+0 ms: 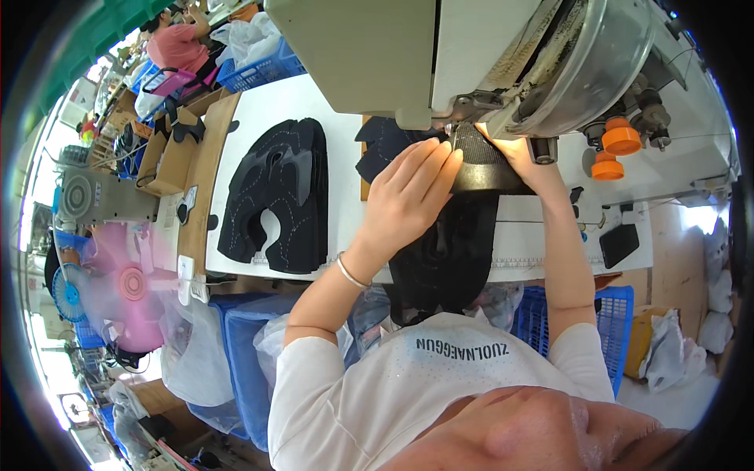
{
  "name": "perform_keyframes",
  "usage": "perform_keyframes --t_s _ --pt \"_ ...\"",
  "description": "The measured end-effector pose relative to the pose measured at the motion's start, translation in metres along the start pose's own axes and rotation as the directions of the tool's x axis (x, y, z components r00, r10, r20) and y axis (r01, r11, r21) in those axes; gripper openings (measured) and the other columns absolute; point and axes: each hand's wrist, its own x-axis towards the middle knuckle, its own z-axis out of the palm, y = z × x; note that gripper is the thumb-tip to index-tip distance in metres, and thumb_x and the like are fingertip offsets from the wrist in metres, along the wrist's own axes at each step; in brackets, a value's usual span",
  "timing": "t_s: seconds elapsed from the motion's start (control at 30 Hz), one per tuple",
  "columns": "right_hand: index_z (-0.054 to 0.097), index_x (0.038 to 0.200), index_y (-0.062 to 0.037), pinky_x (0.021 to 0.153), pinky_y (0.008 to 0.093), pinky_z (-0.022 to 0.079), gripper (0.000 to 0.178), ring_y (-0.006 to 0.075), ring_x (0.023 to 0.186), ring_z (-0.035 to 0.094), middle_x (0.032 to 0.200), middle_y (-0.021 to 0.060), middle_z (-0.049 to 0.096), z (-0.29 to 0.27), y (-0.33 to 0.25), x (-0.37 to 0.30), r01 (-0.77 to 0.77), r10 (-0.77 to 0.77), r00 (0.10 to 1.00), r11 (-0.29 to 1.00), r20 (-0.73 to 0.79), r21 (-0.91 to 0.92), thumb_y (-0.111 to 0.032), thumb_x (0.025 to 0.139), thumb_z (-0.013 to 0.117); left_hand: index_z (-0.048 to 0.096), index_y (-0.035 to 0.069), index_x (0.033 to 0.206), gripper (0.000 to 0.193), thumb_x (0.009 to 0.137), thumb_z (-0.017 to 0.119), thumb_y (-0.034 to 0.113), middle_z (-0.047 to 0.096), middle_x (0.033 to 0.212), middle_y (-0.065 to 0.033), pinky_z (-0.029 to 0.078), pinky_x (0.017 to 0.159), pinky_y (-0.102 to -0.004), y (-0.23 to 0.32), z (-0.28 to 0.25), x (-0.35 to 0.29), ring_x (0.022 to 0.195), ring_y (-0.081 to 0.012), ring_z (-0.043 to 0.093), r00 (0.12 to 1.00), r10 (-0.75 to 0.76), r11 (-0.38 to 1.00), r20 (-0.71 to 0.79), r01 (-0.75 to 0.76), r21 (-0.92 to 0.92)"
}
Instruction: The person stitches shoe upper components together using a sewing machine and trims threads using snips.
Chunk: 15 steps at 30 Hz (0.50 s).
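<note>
A black shoe upper (452, 243) lies under the head of a sewing machine (361, 55), its near part hanging over the table's front edge. Flat on it, to the left of the needle area, rests my left hand (412, 180), fingers stretched out side by side with the tips close to the presser foot. A ribbed dark band (479, 153) curves up just right of those fingertips. My right hand (522, 161) is at the right side of this band, and the machine head hides most of its fingers. The needle itself is hard to make out.
A stack of black shoe uppers (275, 196) with pale stitch lines lies left on the white table (345, 106). Orange knobs (620, 137) stick out at the machine's right. Below are blue crates (616, 334), and a pink fan (133, 282) runs at left. A person in pink (174, 43) sits far left.
</note>
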Motion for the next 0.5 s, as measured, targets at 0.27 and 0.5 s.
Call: perform_keyframes --t_s 0.27,0.5 --pt "0.069 0.110 -0.0042 0.089 0.0370 0.049 0.034 0.0214 0.100 0.063 0.107 0.0096 0.070 -0.006 0.003 0.017 -0.066 0.089 0.973 0.991 0.211 -0.114 -0.032 0.089 0.070 0.066 -0.001 0.108 0.058 0.050 0.073 0.006 0.064 0.105 -0.0113 0.055 0.089 -0.0387 0.005 0.009 -0.001 0.101 -0.0285 0.063 0.997 -0.041 0.997 -0.068 0.045 0.056" --pt "0.067 0.107 -0.0038 0.087 0.0374 0.049 0.029 0.0221 0.102 0.062 0.111 0.0087 0.067 0.003 0.044 0.023 -0.012 0.022 0.976 0.999 0.215 -0.047 -0.026 0.089 0.070 0.066 -0.001 0.106 0.051 0.056 0.074 0.006 0.063 0.104 -0.0122 0.054 0.089 -0.0390 0.012 0.015 0.001 0.101 -0.0291 0.063 0.990 -0.067 0.990 -0.123 0.081 0.117"
